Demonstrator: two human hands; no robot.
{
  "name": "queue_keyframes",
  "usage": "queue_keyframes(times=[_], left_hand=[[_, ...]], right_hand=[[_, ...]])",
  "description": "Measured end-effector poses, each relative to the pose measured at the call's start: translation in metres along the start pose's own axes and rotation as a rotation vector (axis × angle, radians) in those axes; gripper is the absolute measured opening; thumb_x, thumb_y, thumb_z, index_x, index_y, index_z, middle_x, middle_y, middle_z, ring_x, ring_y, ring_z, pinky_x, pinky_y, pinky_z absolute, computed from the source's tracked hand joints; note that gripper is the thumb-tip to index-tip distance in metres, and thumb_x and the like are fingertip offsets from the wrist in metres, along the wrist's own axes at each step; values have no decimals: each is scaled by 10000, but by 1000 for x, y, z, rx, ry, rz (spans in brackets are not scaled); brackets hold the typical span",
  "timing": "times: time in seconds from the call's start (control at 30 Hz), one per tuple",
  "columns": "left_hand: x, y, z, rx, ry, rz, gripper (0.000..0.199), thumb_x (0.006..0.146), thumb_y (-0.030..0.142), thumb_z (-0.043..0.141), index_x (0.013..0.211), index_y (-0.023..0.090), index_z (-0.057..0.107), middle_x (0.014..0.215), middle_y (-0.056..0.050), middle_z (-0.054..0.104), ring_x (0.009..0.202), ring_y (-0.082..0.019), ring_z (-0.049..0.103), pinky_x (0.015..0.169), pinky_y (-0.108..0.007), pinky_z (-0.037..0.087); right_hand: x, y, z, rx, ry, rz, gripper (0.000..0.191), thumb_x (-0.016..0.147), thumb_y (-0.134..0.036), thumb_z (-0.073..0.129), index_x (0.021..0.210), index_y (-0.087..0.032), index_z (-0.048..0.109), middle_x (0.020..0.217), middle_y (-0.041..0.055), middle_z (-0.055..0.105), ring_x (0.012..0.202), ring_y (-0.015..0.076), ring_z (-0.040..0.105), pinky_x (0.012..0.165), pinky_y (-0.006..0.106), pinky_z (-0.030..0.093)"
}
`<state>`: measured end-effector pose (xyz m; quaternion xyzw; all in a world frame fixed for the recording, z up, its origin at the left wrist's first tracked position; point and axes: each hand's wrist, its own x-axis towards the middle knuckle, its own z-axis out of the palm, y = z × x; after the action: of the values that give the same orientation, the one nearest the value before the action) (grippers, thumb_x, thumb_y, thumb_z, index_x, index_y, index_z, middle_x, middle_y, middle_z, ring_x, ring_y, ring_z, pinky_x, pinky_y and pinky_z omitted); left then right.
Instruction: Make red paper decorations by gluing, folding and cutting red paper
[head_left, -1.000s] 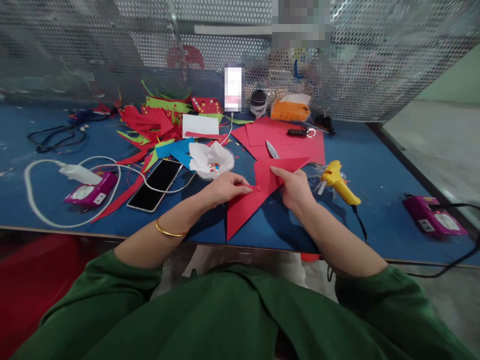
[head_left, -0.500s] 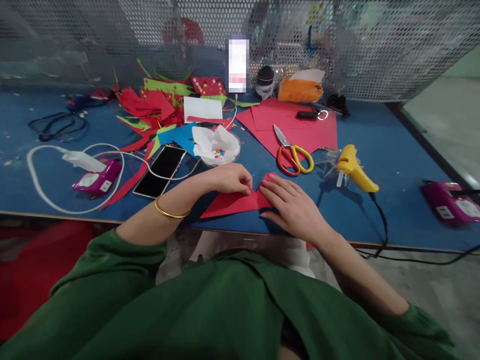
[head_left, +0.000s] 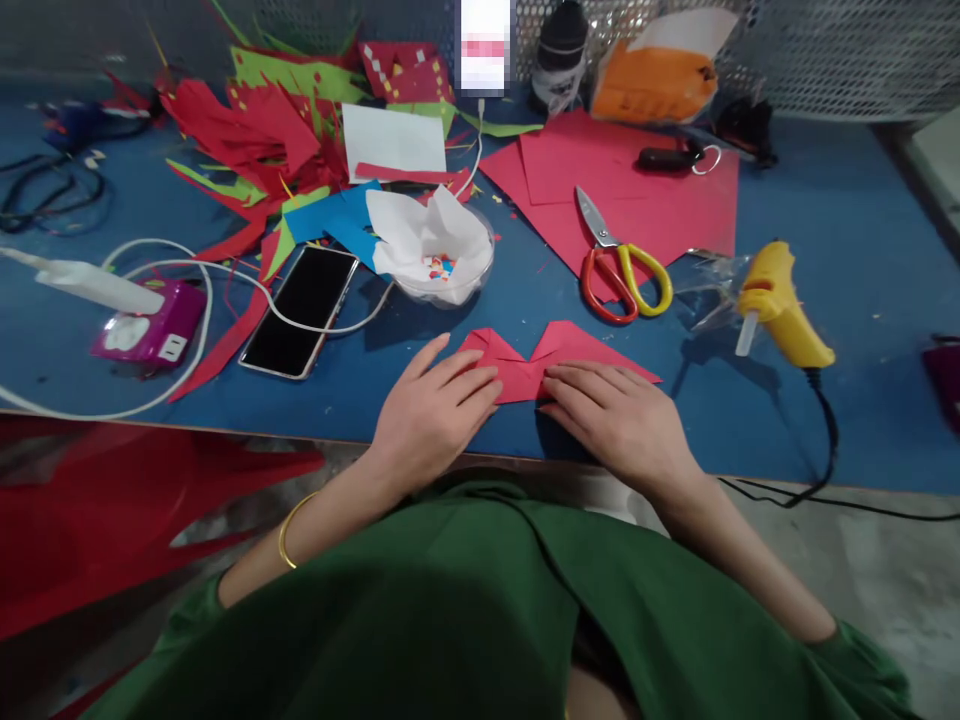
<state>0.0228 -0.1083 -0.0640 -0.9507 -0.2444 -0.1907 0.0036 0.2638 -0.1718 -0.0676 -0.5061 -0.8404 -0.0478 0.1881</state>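
A folded piece of red paper (head_left: 517, 375) lies flat near the front edge of the blue table, with a V-shaped notch in its far side. My left hand (head_left: 435, 405) rests on its left end, fingers stretched out and partly covering it. My right hand (head_left: 619, 420) lies on the near side of the right part, its fingers extended and close together. Neither hand grips the paper. Just beyond it, scissors (head_left: 626, 270) with one red and one yellow handle lie partly on flat red sheets (head_left: 570, 170).
A clear bowl (head_left: 450, 295) with white tissue and small coloured bits stands ahead. To the left lie a phone (head_left: 300, 315), a white cable and a purple socket block (head_left: 154, 325). Red and green scraps (head_left: 255, 140) heap behind. A yellow glue gun (head_left: 780, 300) sits at right.
The paper has been turned, its notch now facing away from me. My left hand has gone from pinching at the notch to lying spread on the left end. The view has tilted downward.
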Motion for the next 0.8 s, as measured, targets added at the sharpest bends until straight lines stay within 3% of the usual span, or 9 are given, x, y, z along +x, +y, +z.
queue_keyframes(times=[0.1,0.2,0.37,0.53,0.8], left_hand=[[0,-6,-1,46,14,38,251,984,108,490,1100,175,702,1100,-54,782,1077,-227,677,1198,-525,316],[-1,-9,-1,50,38,53,239,979,93,486,1075,157,695,1074,-52,784,983,-196,698,1184,-506,342],[-1,-9,0,60,23,41,230,993,118,478,1087,170,681,1094,-50,779,998,-181,701,1175,-488,361],[10,1,1,-4,76,31,155,980,182,566,1084,138,672,1065,-41,769,960,-176,697,1116,-453,426],[20,12,7,41,111,41,118,951,97,589,974,172,677,956,24,770,841,-140,678,1155,-472,358]], right_hand=[[1,0,-7,-69,-26,-46,242,1002,-210,526,1123,-195,736,1149,89,772,1023,239,713,826,362,544],[0,0,-12,-140,-24,-75,257,984,-129,513,1113,-176,730,1135,92,774,1002,231,705,828,355,525],[-2,-2,-8,-183,34,-97,247,961,-68,512,1058,-129,731,1092,112,782,959,233,708,815,359,519],[-2,-7,-1,-116,107,-17,151,939,-92,593,1020,-121,718,1036,79,789,920,212,712,869,350,512],[-6,-15,-3,-42,131,121,140,917,-90,636,1014,-127,731,1011,64,787,922,220,699,871,349,489]])
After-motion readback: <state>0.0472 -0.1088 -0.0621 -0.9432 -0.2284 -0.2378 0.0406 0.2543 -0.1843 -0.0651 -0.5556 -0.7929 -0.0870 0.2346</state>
